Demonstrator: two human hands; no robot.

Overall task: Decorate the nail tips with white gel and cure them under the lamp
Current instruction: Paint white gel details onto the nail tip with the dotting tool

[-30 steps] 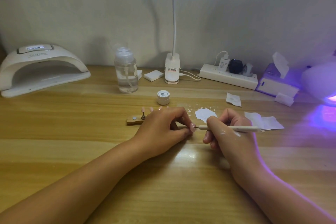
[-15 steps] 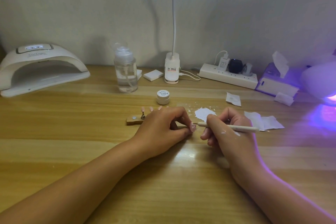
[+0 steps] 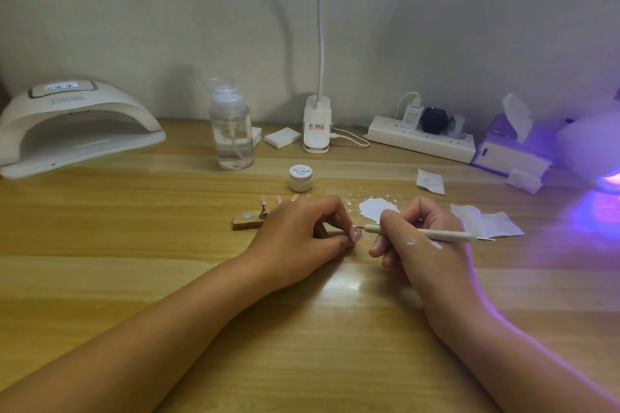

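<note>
Both forearms lie along the broad pale-wood counter (image 3: 134, 228), and that support is worth using: with the heels of the hands planted, only the fingers need to move. The white arched curing lamp (image 3: 77, 124) stands at the far left, well apart from the work, so each painted piece will have to be carried there level and untouched on its face. The left hand (image 3: 298, 235), knuckles up near mid-counter, has its grip closed on the small glossy pink nail tip (image 3: 355, 234), pinched between thumb and forefinger. The right hand (image 3: 426, 255) has its grip closed pen-fashion round a slim white nail-art pen (image 3: 449, 235), whose fine end points left at that tip. Whether the point actually touches the surface is too small to tell. Good work here likely means short light strokes drawn toward the free edge, turning the tip with the left fingers instead of twisting the pen. A short wooden holder block (image 3: 245, 222) with more pink tips sits just behind the left hand, ready to take the finished one. The little round white gel pot (image 3: 301, 178) beyond it has its lid on. White smears (image 3: 411, 241) on the back of the right hand suggest loading the pen sparingly.
</note>
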